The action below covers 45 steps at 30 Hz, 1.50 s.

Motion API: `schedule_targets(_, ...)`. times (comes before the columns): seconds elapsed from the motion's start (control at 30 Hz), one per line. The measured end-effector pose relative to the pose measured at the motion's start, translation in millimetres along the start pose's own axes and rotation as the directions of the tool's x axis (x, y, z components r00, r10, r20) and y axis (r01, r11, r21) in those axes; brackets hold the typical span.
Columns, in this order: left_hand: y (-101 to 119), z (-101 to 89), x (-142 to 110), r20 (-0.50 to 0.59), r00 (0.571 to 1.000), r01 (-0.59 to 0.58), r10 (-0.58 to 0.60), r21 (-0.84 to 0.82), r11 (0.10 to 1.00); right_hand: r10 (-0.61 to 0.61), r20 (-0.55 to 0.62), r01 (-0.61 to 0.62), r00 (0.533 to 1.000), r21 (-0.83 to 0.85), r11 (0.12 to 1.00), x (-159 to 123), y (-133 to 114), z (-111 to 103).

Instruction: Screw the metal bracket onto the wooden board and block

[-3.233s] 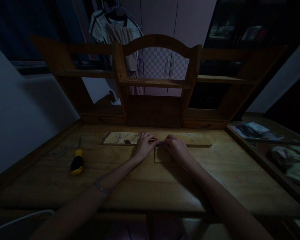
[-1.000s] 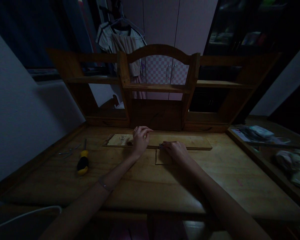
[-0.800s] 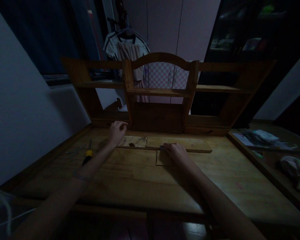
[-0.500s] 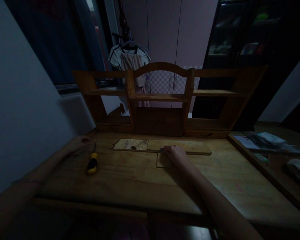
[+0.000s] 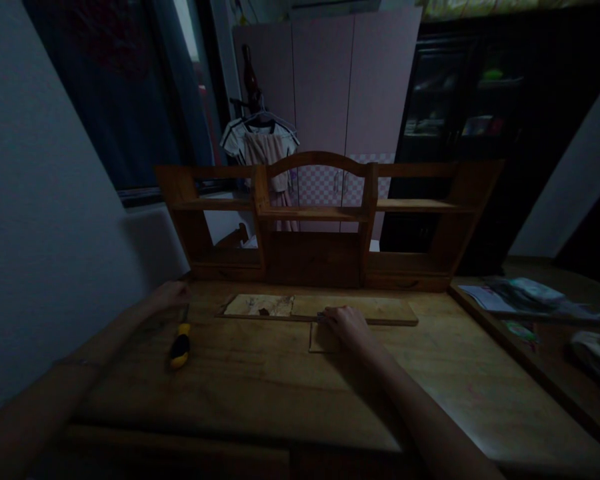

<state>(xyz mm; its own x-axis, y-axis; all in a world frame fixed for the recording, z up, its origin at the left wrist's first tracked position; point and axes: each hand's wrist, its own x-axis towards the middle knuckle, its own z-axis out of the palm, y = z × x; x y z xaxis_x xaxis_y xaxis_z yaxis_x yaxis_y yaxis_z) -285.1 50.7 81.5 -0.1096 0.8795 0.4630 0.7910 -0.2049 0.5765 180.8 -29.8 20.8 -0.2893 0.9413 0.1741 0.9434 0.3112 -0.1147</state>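
My right hand (image 5: 349, 324) rests at the front edge of a long thin wooden board (image 5: 385, 311), fingers closed on a small metal piece (image 5: 321, 316). Under that hand lies a small square wood piece (image 5: 323, 339), partly covered by the palm. The board's left part has a pale, rough, torn surface with a dark spot. At the back left of the desk, my left hand (image 5: 173, 292) has its fingers curled together; what they hold, if anything, is too dark to make out. Just in front of it lies a yellow and black screwdriver (image 5: 181, 347), shaft pointing away from me.
A wooden shelf unit (image 5: 314, 213) stands along the back of the desk (image 5: 260, 393). A wall (image 5: 105, 267) borders the left side. To the right, past a raised wooden edge, are papers and plastic bags (image 5: 525, 293) and a crumpled cloth (image 5: 597, 357).
The view has tilted up, so everything sits lower. My left hand has moved a little farther back, away from the screwdriver. My right hand stays at the board with the small metal piece.
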Motion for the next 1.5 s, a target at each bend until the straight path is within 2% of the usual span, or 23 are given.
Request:
schedule_targets(0.07,22.8,18.6,13.1,0.104,0.994,-0.042,0.045,-0.036,0.998,0.007,0.004,-0.007,1.0,0.002,1.0,0.1,-0.2,-0.1)
schedule_targets(0.17,73.2,67.1,14.2,0.209,0.964,-0.137,0.165,-0.145,0.98,0.016,0.006,-0.016,1.0,0.004,1.0,-1.2,-1.4,-1.4)
schedule_targets(0.27,132.2,127.0,-13.0,0.281,0.888,-0.231,0.363,-0.408,0.883,0.024,0.009,-0.024,1.0,0.003,1.0,-2.5,-3.3,-3.6)
schedule_targets(0.33,162.6,164.0,-38.0,0.295,0.841,-0.268,0.452,-0.499,0.824,0.034,0.012,-0.034,0.999,0.001,0.999,-2.2,-4.3,-4.6)
schedule_targets(0.43,181.0,206.1,-66.0,0.369,0.808,-0.179,0.459,-0.589,0.788,0.044,0.009,-0.044,0.999,0.002,0.999,-0.8,-4.8,-4.2)
schedule_targets(0.53,175.0,228.7,-73.4,0.434,0.797,-0.056,0.42,-0.639,0.767,0.038,0.005,-0.038,0.999,0.015,0.999,0.5,-3.6,-2.0)
schedule_targets(0.67,164.4,233.6,-69.1,0.428,0.813,-0.028,0.396,-0.65,0.759,0.033,0.018,-0.034,0.999,0.038,0.999,1.6,-1.1,1.5)
schedule_targets(0.83,164.8,228.4,-71.0,0.426,0.787,-0.091,0.447,-0.636,0.766,0.024,0.041,-0.027,0.999,0.069,0.997,0.9,-0.2,1.5)
schedule_targets(1.1,159.6,232.9,-71.1,0.402,0.757,-0.135,0.514,-0.674,0.726,-0.015,0.022,0.013,1.0,0.101,0.995,0.9,-1.6,1.1)
schedule_targets(1.17,159.7,233.0,-71.7,0.417,0.747,-0.128,0.518,-0.674,0.727,-0.037,-0.024,0.04,0.999,0.123,0.992,-0.5,-2.8,3.1)
schedule_targets(1.23,159.8,233.9,-72.2,0.427,0.745,-0.11,0.513,-0.68,0.725,-0.026,-0.128,0.046,0.991,0.153,0.987,-2.7,-3.3,5.6)
schedule_targets(1.37,158.8,235.4,-70.9,0.422,0.74,-0.108,0.524,-0.694,0.712,0.073,-0.379,0.017,0.923,0.229,0.973,-3.2,-7.8,0.3)
schedule_targets(1.43,158.4,234.2,-69.5,0.427,0.745,-0.122,0.513,-0.669,0.733,0.048,-0.452,0.078,0.891,0.256,0.964,2.7,-23.0,-13.1)
schedule_targets(1.5,158.4,232.3,-69.0,0.425,0.768,-0.132,0.48,-0.627,0.768,-0.057,-0.457,0.184,0.888,0.238,0.954,14.0,-55.7,-30.5)
